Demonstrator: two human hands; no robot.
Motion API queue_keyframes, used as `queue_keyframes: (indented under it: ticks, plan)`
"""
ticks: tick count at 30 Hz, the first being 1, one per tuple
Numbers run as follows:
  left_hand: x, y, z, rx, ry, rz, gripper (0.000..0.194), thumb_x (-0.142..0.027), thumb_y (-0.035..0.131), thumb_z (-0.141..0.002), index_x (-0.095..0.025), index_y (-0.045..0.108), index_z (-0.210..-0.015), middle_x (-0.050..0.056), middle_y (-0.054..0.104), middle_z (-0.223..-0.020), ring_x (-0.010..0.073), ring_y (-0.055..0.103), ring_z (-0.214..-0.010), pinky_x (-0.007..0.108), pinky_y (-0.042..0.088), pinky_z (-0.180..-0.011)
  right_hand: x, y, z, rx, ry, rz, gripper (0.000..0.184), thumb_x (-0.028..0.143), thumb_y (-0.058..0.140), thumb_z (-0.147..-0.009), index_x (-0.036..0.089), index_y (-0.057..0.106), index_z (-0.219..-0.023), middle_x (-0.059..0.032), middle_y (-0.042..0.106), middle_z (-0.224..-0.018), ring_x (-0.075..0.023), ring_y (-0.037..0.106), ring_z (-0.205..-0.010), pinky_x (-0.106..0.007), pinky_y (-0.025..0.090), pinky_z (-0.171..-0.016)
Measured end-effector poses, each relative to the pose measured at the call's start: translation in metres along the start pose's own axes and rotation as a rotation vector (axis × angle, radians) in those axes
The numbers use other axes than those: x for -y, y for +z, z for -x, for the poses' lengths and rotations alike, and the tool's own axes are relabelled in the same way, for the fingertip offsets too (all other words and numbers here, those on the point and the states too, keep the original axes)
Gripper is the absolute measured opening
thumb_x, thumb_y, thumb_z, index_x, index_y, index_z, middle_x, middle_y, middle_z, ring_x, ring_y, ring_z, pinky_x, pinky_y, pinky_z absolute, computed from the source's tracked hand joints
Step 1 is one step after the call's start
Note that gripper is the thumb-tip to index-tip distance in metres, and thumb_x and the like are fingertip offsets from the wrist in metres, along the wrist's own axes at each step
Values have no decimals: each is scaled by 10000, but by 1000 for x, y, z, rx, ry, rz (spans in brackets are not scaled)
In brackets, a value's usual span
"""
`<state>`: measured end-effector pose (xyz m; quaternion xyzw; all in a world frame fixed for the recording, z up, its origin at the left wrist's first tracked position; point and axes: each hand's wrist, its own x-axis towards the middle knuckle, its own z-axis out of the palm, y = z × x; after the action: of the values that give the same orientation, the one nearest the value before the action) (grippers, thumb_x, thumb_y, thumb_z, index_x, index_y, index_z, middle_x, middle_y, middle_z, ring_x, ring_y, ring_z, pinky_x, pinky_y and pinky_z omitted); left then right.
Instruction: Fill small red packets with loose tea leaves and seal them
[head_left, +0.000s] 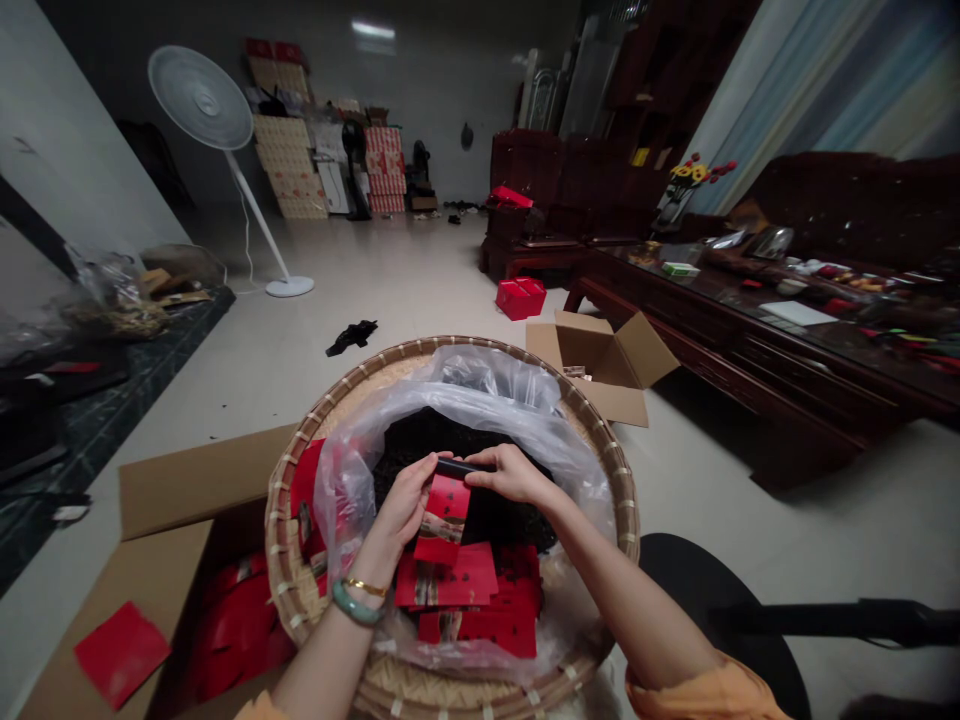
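A red printed packet (444, 522) hangs upright over a wide round bamboo basket (274, 525). My left hand (405, 502) is closed on the packet's upper left edge. Across the packet's top lies a short black bar (453, 467), its exact kind unclear; the thumb and fingers of my right hand (508, 472) pinch its right end. Below, an open clear plastic bag (341, 440) lines the basket and holds a dark loose heap (424, 430), perhaps dried leaves. More red packets (480, 632) lie stacked at the bag's near side.
An open cardboard box (169, 485) with red packets stands at left, another box (626, 395) beyond the basket. A black round base (675, 575) with a pole is at right. A standing fan (289, 287), a red box (521, 298) and a dark wooden table (720, 340) stand farther off.
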<state>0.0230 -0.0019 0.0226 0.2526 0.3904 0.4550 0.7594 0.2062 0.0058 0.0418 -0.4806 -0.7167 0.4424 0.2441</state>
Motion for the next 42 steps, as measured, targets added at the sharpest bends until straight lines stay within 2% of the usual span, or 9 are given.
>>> queue_keyframes:
  ticks: [24,26,29,31,33,35,38,40,42]
  plan:
    - [-1,0,1,-4,9,-7,209,-253,610,-797,-95,649,-929,104,705,-924,161,667,-785,266,538,-741,-2,1,-2,4,18,-11,337,365,622,-735,205,697,-1022,-21,704,-1010,-262,626,-929,-332,458,-803]
    - [-1,-2,0,3,-9,2,256,-287,626,-787,-102,640,-962,101,700,-934,157,665,-788,257,538,-730,-4,1,-2,-2,26,-11,347,374,620,-739,197,693,-1028,-27,706,-991,-245,628,-894,-317,467,-764]
    - [-1,-7,-1,83,-55,-44,330,-311,676,-740,-125,615,-1006,67,696,-834,132,656,-659,235,536,-621,-8,2,-2,-34,84,2,412,390,636,-730,173,664,-1079,-37,703,-865,-188,617,-726,-267,465,-616]
    - [0,-11,-1,150,-74,-111,346,-295,710,-703,-128,610,-989,49,685,-773,123,644,-593,229,526,-570,-10,4,-3,-35,151,-37,465,395,639,-728,151,631,-1124,-33,676,-766,-138,569,-600,-226,428,-508]
    - [1,-13,-1,178,-61,-162,345,-270,729,-678,-115,614,-964,57,687,-780,124,649,-611,224,525,-593,-11,4,-3,-1,190,-135,488,407,633,-731,138,611,-1138,-16,636,-694,-102,516,-526,-193,384,-438]
    - [0,-15,0,170,-46,-183,369,-252,740,-662,-98,617,-974,76,697,-817,117,653,-643,207,520,-628,-11,1,-3,28,190,-260,466,442,604,-748,131,621,-1094,3,593,-634,-78,472,-479,-173,350,-400]
    - [-3,-16,1,110,-50,-191,448,-236,759,-627,-101,603,-1025,87,706,-846,115,651,-638,203,519,-620,-12,-6,1,-5,174,-347,442,488,532,-784,126,643,-1013,-2,588,-633,-68,450,-455,-167,324,-381]
    - [-6,-16,2,35,-24,-180,473,-233,771,-602,-118,596,-1027,75,708,-830,119,651,-628,211,522,-607,-16,-10,7,-33,203,-251,460,475,550,-773,131,628,-1068,-31,634,-714,-95,507,-508,-183,355,-405]
    - [-7,-16,2,-35,16,-178,459,-249,776,-585,-131,600,-992,52,705,-761,118,644,-593,214,520,-577,-22,-11,15,-40,221,-50,497,429,626,-720,138,614,-1123,-67,672,-840,-156,590,-650,-229,434,-511]
